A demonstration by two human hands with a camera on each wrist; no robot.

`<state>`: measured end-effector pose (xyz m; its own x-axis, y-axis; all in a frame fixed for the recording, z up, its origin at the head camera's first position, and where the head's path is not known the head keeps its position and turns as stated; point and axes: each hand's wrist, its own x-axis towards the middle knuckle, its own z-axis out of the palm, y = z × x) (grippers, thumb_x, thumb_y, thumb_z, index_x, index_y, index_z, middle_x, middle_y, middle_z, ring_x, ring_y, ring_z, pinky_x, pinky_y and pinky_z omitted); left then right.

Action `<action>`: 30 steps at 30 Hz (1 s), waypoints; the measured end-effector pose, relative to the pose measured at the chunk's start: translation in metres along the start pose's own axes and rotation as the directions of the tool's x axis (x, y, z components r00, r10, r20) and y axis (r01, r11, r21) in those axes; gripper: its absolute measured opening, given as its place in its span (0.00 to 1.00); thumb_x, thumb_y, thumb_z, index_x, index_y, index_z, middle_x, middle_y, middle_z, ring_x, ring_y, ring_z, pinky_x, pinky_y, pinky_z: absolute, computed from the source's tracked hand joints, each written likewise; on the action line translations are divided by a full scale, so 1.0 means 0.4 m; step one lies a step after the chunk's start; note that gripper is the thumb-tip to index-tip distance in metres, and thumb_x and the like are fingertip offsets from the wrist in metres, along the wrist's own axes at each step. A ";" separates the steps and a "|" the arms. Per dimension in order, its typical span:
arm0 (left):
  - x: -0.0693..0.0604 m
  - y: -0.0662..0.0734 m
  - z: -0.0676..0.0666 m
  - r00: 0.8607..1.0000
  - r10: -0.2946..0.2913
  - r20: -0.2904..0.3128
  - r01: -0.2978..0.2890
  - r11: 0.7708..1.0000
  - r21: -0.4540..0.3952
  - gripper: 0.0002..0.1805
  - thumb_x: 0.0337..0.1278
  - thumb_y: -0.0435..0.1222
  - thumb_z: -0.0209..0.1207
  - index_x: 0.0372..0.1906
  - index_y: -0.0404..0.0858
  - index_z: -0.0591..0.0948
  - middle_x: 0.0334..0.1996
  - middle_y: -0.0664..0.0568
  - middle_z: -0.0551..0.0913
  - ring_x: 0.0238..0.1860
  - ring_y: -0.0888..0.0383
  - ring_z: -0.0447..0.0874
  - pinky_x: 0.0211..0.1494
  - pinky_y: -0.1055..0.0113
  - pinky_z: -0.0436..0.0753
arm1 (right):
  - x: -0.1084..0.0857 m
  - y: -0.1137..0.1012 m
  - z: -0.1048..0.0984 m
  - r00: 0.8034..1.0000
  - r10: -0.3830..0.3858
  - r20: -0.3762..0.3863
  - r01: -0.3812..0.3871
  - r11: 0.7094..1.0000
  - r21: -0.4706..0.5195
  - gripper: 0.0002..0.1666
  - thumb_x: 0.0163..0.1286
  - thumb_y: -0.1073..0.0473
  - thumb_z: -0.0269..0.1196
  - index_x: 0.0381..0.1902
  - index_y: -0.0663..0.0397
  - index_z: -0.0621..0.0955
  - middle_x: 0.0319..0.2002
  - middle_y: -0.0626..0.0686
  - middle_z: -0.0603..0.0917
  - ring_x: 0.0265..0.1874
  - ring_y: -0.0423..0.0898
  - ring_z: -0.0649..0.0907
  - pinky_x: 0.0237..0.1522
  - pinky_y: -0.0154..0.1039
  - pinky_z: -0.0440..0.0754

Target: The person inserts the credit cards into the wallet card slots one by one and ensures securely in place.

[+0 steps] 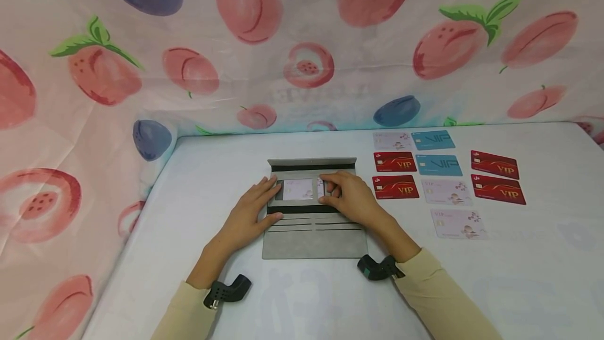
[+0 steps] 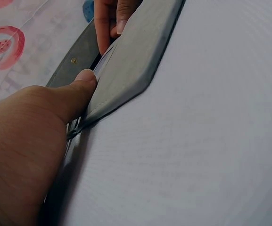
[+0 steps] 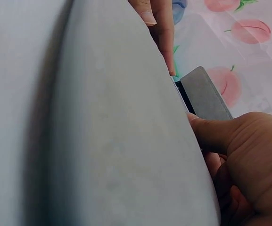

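An unfolded grey wallet (image 1: pixel 315 245) lies on the white table, its slotted panel nearest the person. In its middle section is a pale pink VIP card (image 1: pixel 298 189). My right hand (image 1: pixel 351 197) pinches a second pale card (image 1: pixel 321 188) between thumb and fingers at the right side of that section; only a narrow strip of it shows. With fingers extended, my left hand (image 1: pixel 247 218) rests on the wallet's left edge, its thumb (image 2: pixel 81 87) against the edge in the left wrist view. The wallet's near panel (image 3: pixel 126 122) hides most of the cards in the right wrist view.
Right of the wallet, several cards lie flat in loose columns: red ones (image 1: pixel 395 187), blue ones (image 1: pixel 433 140) and pale pink ones (image 1: pixel 457 223). A fruit-patterned cloth (image 1: pixel 250 7) hangs behind the table (image 1: pixel 292 298) and along its left side.
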<state>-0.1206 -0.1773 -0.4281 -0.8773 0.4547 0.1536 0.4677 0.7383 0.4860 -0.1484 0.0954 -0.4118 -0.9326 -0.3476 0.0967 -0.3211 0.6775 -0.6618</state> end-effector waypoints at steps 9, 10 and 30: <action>-0.001 -0.004 0.002 1.000 0.009 -0.005 -0.009 1.000 0.001 0.37 0.64 0.43 0.66 0.74 0.35 0.70 0.78 0.42 0.64 0.80 0.39 0.57 0.82 0.43 0.58 | -0.003 -0.003 -0.002 1.000 -0.001 0.005 0.001 1.000 0.002 0.31 0.62 0.58 0.75 0.62 0.62 0.82 0.34 0.50 0.80 0.29 0.40 0.76 0.30 0.32 0.71; -0.001 -0.004 0.002 1.000 0.008 -0.005 -0.008 1.000 0.001 0.37 0.64 0.43 0.66 0.74 0.35 0.70 0.78 0.42 0.64 0.80 0.39 0.57 0.82 0.43 0.58 | -0.003 -0.004 -0.002 1.000 -0.001 0.007 0.001 1.000 0.004 0.31 0.62 0.58 0.75 0.62 0.62 0.82 0.34 0.50 0.80 0.29 0.40 0.76 0.29 0.32 0.71; -0.002 -0.002 0.002 1.000 -0.002 -0.001 0.002 1.000 -0.008 0.37 0.64 0.43 0.66 0.75 0.35 0.69 0.79 0.43 0.63 0.80 0.40 0.56 0.82 0.43 0.57 | -0.001 -0.003 -0.009 0.999 -0.024 0.041 0.025 0.999 -0.019 0.34 0.64 0.57 0.74 0.66 0.61 0.80 0.35 0.49 0.79 0.29 0.39 0.73 0.28 0.32 0.69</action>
<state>-0.1203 -0.1778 -0.4295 -0.8784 0.4526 0.1535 0.4650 0.7355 0.4927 -0.1483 0.0970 -0.4086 -0.9170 -0.3903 0.0824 -0.3477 0.6807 -0.6447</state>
